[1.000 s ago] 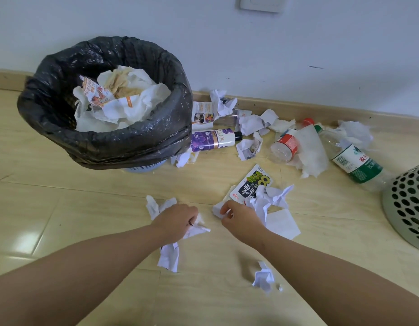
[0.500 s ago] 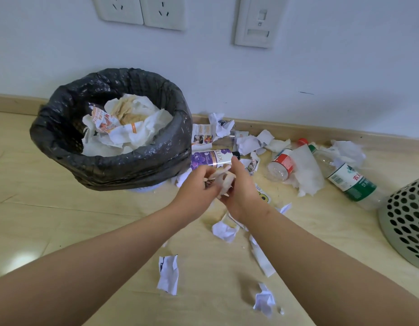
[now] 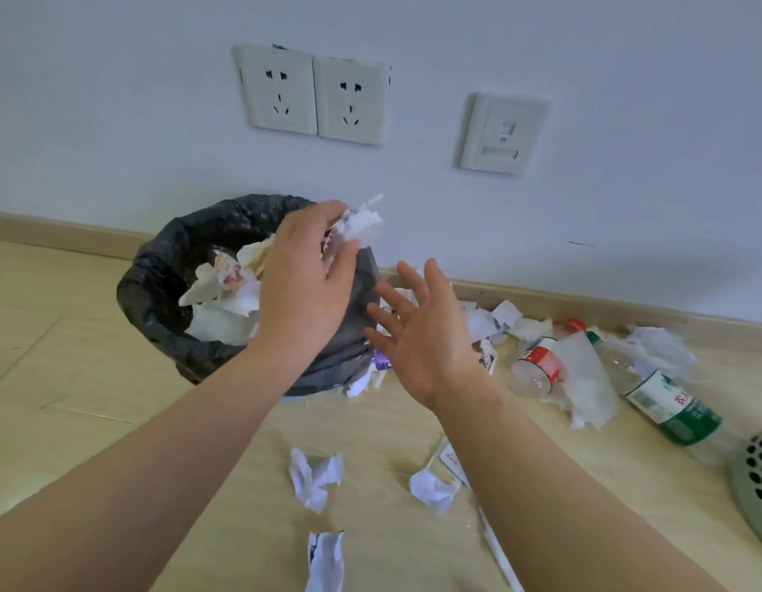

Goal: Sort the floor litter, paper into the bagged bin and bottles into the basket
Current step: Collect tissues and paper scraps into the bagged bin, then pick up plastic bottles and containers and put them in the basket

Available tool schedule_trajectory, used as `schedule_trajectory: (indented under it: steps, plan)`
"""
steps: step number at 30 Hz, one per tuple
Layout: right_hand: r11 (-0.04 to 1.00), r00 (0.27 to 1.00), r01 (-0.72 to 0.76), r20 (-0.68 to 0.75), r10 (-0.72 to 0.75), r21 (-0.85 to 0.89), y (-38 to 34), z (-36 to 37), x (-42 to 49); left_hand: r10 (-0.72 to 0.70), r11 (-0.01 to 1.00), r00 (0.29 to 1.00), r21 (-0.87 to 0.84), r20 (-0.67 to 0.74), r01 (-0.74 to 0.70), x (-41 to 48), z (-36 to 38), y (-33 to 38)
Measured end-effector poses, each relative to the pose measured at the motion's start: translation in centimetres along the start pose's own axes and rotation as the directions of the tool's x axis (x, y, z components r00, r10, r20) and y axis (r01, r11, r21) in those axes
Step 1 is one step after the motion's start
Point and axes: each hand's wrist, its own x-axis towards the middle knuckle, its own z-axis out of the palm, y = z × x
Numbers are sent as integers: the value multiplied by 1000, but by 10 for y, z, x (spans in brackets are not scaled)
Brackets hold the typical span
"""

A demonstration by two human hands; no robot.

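My left hand [image 3: 304, 284] holds a wad of crumpled white paper [image 3: 360, 224] above the right rim of the bin lined with a black bag [image 3: 157, 288], which holds more paper. My right hand [image 3: 422, 335] hovers beside the bin with fingers spread and nothing in it. Crumpled paper scraps [image 3: 315, 476] lie on the floor below my arms. A clear bottle with a red label [image 3: 537, 365] and a bottle with a green label [image 3: 665, 403] lie on the floor at the right. The perforated basket [image 3: 757, 484] shows at the right edge.
More torn paper [image 3: 498, 318] lies along the skirting board behind the bottles. A purple bottle [image 3: 381, 361] peeks out by the bin's foot. Two wall sockets [image 3: 313, 96] and a switch plate [image 3: 503, 132] sit on the white wall. The floor is light wood.
Both hands rose from the floor with gathered paper. The left hand now carries the wad over the bin; the right hand has let go and spread open. The view tilted up.
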Motion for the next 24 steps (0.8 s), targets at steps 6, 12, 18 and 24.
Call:
schedule_trajectory:
  steps: [6,12,18,24]
  plan:
    - [999,995,-41,-86,41,-1,14,-6,4,-75,884,995,466,61,38,21,-14,-34]
    - [996,978,-52,-203,37,-70,18,-18,6,-523,790,591,610,615,64,14,7,-55]
    - [995,942,-79,-333,51,-69,16,-40,8,-389,754,783,656,484,-30,19,16,-44]
    - [994,840,-73,-543,16,-83,13,-85,14,110,816,892,473,438,-333,2,49,-15]
